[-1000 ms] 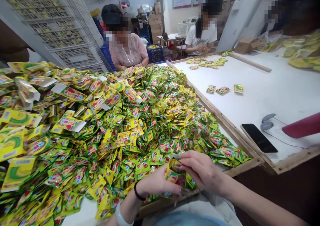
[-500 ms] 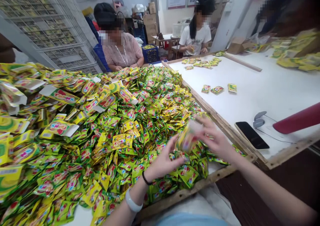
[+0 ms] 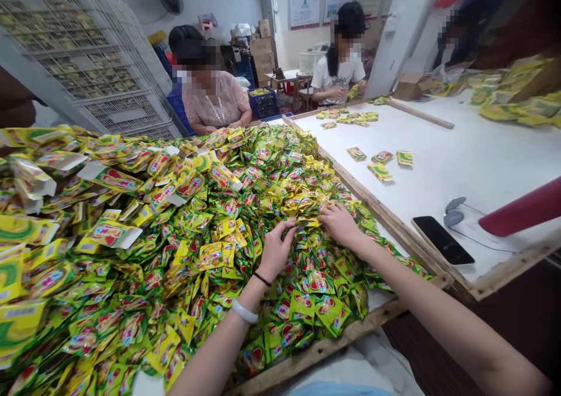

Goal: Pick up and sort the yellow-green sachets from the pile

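Note:
A large heap of small green and yellow sachets (image 3: pixel 228 209) with red print fills the framed table before me. My left hand (image 3: pixel 275 249), with a black band and a pale bangle at the wrist, reaches into the heap. Its thumb and fingers close on the edge of a sachet (image 3: pixel 302 225). Just to the right, my right hand (image 3: pixel 340 225) bends its fingers down onto yellow sachets (image 3: pixel 312 221); its fingertips are partly buried, so its hold is unclear. On the white tabletop lie several small filled boxes, the nearest being a yellow box (image 3: pixel 380 172).
Open-ended flat cartons (image 3: pixel 109 177) are piled on the left. A wooden rail (image 3: pixel 368 200) divides the heap from the white tabletop (image 3: pixel 442 174), where a phone (image 3: pixel 442 241) and a dark red cylinder (image 3: pixel 521 209) lie. Two co-workers sit across; another person is at right.
The small box held between my hands is gone from them. Another yellow box now lies on the white tabletop. Both hands have moved farther out, down onto the sachets.

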Demonstrator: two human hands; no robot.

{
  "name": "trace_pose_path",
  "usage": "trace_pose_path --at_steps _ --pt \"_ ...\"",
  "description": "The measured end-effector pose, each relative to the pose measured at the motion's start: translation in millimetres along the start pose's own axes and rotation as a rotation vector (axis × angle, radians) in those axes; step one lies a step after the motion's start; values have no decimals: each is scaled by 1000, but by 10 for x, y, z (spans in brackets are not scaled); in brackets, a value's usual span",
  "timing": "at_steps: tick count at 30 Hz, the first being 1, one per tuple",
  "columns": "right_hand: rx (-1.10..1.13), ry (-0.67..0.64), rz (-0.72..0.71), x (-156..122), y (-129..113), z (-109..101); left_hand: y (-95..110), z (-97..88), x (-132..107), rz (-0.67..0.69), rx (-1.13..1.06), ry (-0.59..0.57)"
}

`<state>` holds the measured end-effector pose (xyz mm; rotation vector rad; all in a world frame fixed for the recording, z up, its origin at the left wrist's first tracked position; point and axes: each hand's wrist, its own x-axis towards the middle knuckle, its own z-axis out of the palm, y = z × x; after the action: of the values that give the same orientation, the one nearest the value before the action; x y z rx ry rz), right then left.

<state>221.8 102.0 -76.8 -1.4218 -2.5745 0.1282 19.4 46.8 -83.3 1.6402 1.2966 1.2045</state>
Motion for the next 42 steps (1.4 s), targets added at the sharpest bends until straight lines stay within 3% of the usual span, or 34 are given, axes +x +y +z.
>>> trace_pose_path --at_steps 6,14,19,21,24,27,29,33,37,39,42 --pt "261 -41 -122 -281 51 -370 100 -140 -146 -254 -356 128" --pt "250 79 -50 -142 -102 -64 178 -235 -274 -381 -587 194" --pt "356 244 11 -145 -331 -212 229 -331 -404 -442 -680 236" --pt "498 282 14 -173 -503 -330 276 -312 -433 -470 -725 227" --pt "733 204 -105 -144 -714 -475 386 -263 -450 -517 -765 173" --pt "748 93 -235 -43 -775 -567 518 -255 -439 -552 -759 56" --pt "745 97 -221 16 -771 -594 590 -263 -419 -558 -772 53" --pt "782 257 -42 43 -816 -488 654 -202 -342 -499 -814 241" --pt "639 431 93 14 -874 -201 603 -19 -234 -422 -773 253" --pt "636 485 145 25 -838 -90 546 68 -183 -415 -720 313" --pt "980 408 207 91 -719 -42 457 128 -105 -347 -582 304"
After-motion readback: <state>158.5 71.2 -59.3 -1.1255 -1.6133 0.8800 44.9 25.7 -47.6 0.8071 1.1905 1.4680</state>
